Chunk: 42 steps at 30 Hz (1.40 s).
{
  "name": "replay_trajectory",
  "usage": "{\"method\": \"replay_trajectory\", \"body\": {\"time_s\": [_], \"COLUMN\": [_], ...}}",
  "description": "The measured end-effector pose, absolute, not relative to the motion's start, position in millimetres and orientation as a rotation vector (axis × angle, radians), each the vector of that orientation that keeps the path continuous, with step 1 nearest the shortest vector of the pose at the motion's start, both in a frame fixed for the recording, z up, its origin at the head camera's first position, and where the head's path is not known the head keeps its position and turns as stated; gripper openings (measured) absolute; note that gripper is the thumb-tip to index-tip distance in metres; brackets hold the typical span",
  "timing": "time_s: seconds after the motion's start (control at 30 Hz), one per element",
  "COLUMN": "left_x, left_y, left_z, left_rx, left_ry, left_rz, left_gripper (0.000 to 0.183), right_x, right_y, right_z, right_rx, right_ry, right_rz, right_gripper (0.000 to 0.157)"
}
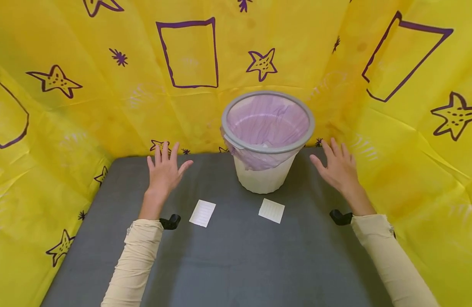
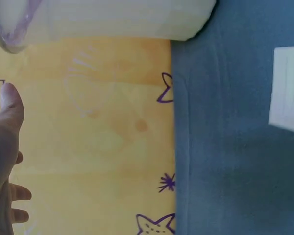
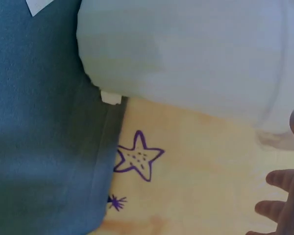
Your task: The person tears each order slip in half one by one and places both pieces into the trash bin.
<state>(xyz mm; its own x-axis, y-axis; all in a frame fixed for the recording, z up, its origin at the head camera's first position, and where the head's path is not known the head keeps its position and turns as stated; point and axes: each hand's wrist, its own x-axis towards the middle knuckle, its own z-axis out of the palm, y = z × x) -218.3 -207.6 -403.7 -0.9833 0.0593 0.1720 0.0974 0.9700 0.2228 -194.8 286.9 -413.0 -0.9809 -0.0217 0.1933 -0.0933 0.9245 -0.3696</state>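
Observation:
My left hand (image 1: 164, 172) is raised over the left part of the table, fingers spread and holding nothing. On the other side, my right hand (image 1: 339, 168) also has its fingers spread, nothing in it, just right of a white trash bin (image 1: 263, 177). The bin stands upright at the back, with a grey rim (image 1: 225, 121) and a thin purple bag (image 1: 255, 121) lining it and folded over the edge. Two lined paper slips lie flat in front: the left slip (image 1: 202, 213) nearer my left hand, the right slip (image 1: 272, 210) just before the bin.
The dark grey table (image 1: 228, 264) is enclosed by yellow cloth (image 1: 136, 119) printed with purple stars and frames. A small white piece (image 3: 111, 97) shows by the bin's base at the table's back edge. Black mounts (image 1: 170, 222) sit at both wrists.

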Motion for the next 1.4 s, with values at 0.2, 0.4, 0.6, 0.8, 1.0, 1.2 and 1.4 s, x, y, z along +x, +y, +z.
{"method": "replay_trajectory", "body": {"time_s": [0.2, 0.4, 0.6, 0.8, 1.0, 1.2, 1.4], "left_x": [-185, -171, -145, -127, -118, -110, -103], "left_y": [-204, -209, -200, -176, -157, -144, -140], "left_z": [-430, -447, -467, -491, -510, -529, -538], "left_rx": [-0.037, 0.028, 0.098, 0.111, 0.091, 0.071, 0.07], "left_ry": [-2.967, -2.935, -2.945, -2.965, -2.961, -2.922, -2.961], "left_rz": [-0.413, -0.493, -0.486, -0.543, -0.53, -0.581, -0.591], "left_gripper": [0.082, 0.083, 0.085, 0.083, 0.083, 0.08, 0.08], "right_x": [-181, -177, -148, -129, -111, -99, -98], "right_y": [270, 262, 249, 234, 211, 180, 157], "right_z": [-444, -452, -487, -525, -543, -556, -551], "right_rx": [0.041, 0.009, -0.023, -0.046, -0.038, 0.006, 0.09], "right_ry": [-2.889, -2.872, -2.861, -2.894, -2.889, -2.886, -2.877], "right_rz": [0.565, 0.614, 0.639, 0.651, 0.663, 0.667, 0.65], "right_gripper": [0.077, 0.077, 0.076, 0.076, 0.076, 0.076, 0.078]}}
